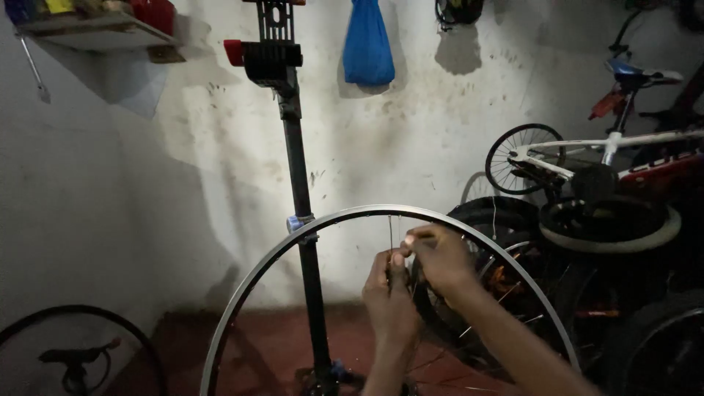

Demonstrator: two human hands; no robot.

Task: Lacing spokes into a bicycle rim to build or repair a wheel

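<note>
A silver bicycle wheel rim (293,238) stands upright in front of me, with thin spokes running inward from its top. My left hand (389,297) is raised inside the rim with its fingers pinched around a spoke (390,233). My right hand (440,257) is just above and to the right of it, fingers closed on the same cluster of spokes near the top of the rim. What small part or tool is between the fingers is hidden in the dim light.
A black repair stand pole (301,191) with a clamp head (271,55) rises behind the rim. Bicycles and stacked tyres (609,220) crowd the right side. A blue bag (367,44) hangs on the white wall. A shelf (88,29) is top left, a dark wheel (73,345) bottom left.
</note>
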